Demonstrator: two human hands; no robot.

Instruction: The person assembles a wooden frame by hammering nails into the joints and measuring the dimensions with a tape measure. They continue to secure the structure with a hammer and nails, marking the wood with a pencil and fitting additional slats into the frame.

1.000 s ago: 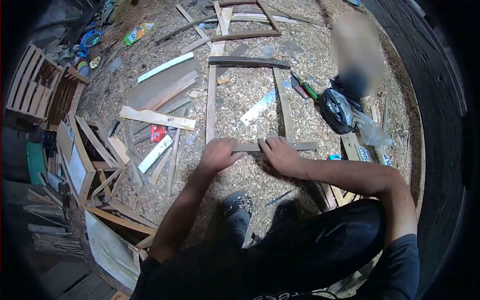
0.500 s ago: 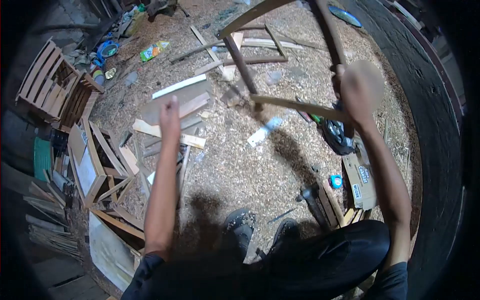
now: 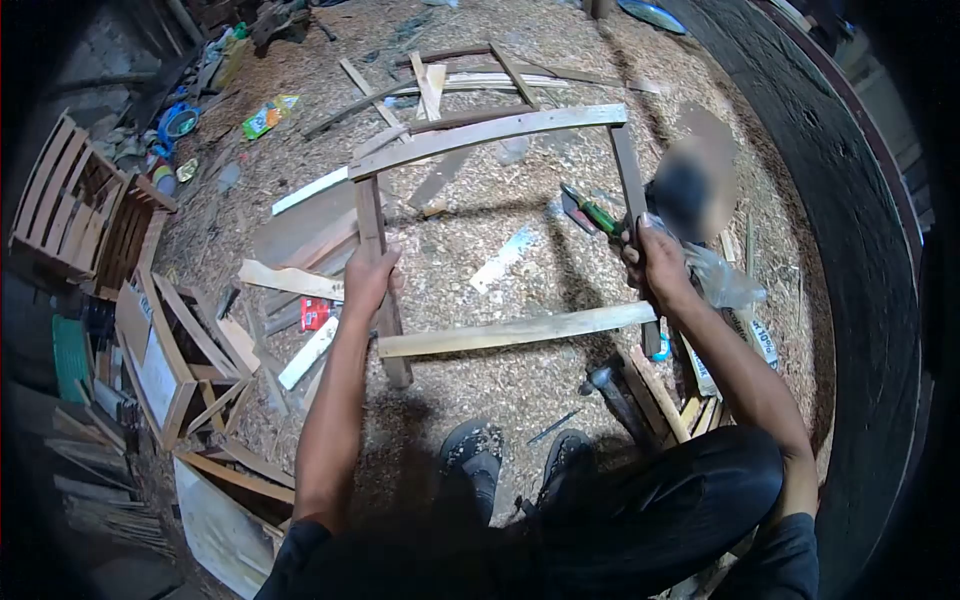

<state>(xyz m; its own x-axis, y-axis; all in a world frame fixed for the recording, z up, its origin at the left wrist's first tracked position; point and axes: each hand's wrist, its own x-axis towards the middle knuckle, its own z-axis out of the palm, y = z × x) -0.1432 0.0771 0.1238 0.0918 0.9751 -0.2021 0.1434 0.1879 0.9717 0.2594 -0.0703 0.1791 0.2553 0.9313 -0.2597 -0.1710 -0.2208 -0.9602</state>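
Note:
A four-sided wooden frame (image 3: 500,134) is held up in front of me, with two pale rails across and two darker upright legs. My left hand (image 3: 370,282) is wrapped round the left leg, below its middle. On the opposite side, my right hand (image 3: 658,262) grips the right leg just above the lower pale rail (image 3: 520,331). Beyond the right leg lies a green-handled tool (image 3: 598,214) on the floor, partly hidden by my fingers. Below the lower rail, a hammer (image 3: 618,398) rests near my feet.
Wood shavings (image 3: 470,235) cover the floor. Another wooden frame (image 3: 515,78) and loose strips lie farther off. Slatted wooden pieces (image 3: 75,200) and a box-like frame (image 3: 165,350) stand at left. A dark beam (image 3: 850,250) runs along the right, beside a plastic bag (image 3: 722,275).
My left hand was empty and now grips the frame's left leg. The frame, earlier tilted and held by my right hand alone, has come down and turned to face me.

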